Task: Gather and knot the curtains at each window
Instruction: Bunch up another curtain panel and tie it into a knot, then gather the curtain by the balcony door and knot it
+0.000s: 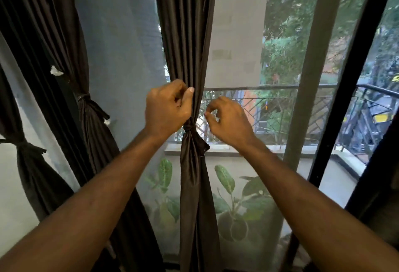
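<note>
A dark brown curtain hangs in the middle of the window, gathered into a narrow column. A knot cinches it at about wrist height, with a short tail sticking out to the right. My left hand pinches the gathered folds just above the knot, thumb on the right edge of the fabric. My right hand hovers to the right of the curtain with curled, parted fingers, holding nothing. Two more dark curtains, one and another, hang at the left, each tied with its own knot.
A pale sheer curtain hangs behind the dark ones. Beyond the glass are a balcony railing, a potted plant with large leaves and trees. A grey post and a black window frame stand at the right.
</note>
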A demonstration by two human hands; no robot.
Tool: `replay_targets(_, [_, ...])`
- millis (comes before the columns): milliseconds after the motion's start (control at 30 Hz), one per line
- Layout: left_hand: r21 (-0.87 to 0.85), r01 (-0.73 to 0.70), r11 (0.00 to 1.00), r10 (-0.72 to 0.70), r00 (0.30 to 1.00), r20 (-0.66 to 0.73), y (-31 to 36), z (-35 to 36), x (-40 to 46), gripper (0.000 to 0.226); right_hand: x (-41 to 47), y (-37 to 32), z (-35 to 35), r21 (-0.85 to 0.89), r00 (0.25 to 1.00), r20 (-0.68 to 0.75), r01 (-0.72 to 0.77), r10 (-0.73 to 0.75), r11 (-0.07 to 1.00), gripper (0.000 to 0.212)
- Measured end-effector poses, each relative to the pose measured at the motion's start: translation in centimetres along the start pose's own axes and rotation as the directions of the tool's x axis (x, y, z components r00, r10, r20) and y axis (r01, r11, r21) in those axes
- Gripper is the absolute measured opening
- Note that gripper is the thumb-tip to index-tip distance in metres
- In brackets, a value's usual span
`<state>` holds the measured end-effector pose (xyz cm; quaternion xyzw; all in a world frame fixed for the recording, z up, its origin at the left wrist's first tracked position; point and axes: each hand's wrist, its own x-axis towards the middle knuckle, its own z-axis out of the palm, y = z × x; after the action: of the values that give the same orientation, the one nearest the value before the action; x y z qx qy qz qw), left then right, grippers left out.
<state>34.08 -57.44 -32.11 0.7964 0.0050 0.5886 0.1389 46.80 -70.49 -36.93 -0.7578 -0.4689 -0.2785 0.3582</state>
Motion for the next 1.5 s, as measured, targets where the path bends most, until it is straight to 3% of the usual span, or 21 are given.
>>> replay_targets(133, [0.156, -0.119, 0.981, 0.112, 0.992, 0.054, 2.8, 1.7, 4.3, 0.028, 2.7, 1.6, -5.3, -0.102, 0.998, -0.022, 0.059, -0.061, 0.993, 0.016])
replay_targets(300, [0.203, -0.177, 0.963, 0.167, 0.984, 0.067, 7.0, 5.1, 9.1, 0.028, 4.2, 4.8, -12.8, -0.157, 0.992, -0.117, 0.019, -0.037, 0.987, 0.029])
replay_targets(633, [0.074, -0.296, 0.952, 0.281, 0.945, 0.167, 19.2, 13.9, 17.8, 0.031, 4.9, 10.2, -29.5, -0.355, 0.944, -0.328, -0.087, -0.038, 0.931, 0.011])
replay_targets(933, [-0.138, -0.322, 0.937, 0.341, 0.928, 0.151, 27.0, 19.6, 23.3, 0.032, 6.0, 13.3, -39.4, -0.520, 0.912, -0.411, -0.238, 0.004, 0.820, 0.004])
replay_targets(1067, [-0.207, -0.256, 0.944, 0.286, 0.949, 0.133, 30.5, 22.3, 25.5, 0.034, 6.7, 15.1, -43.9, -0.583, 0.890, -0.455, -0.271, -0.031, 0.765, 0.005])
replay_targets(1200, [-0.258, -0.200, 0.945, 0.238, 0.964, 0.121, 35.5, 24.3, 28.6, 0.039, 8.6, 17.7, -49.6, -0.519, 0.806, -0.591, -0.340, -0.042, 0.785, 0.006])
replay_targets(1300, [-0.240, -0.147, 0.960, 0.172, 0.981, 0.089, 39.6, 25.2, 31.1, 0.045, 10.9, 18.7, -53.7, -0.407, 0.698, -0.715, -0.366, -0.043, 0.837, 0.010])
replay_targets(1500, [0.010, -0.097, 0.995, 0.097, 0.995, -0.022, 48.7, 27.5, 35.0, 0.051, 14.6, 21.4, -60.2, -0.176, 0.647, -0.760, -0.296, 0.062, 0.939, 0.026])
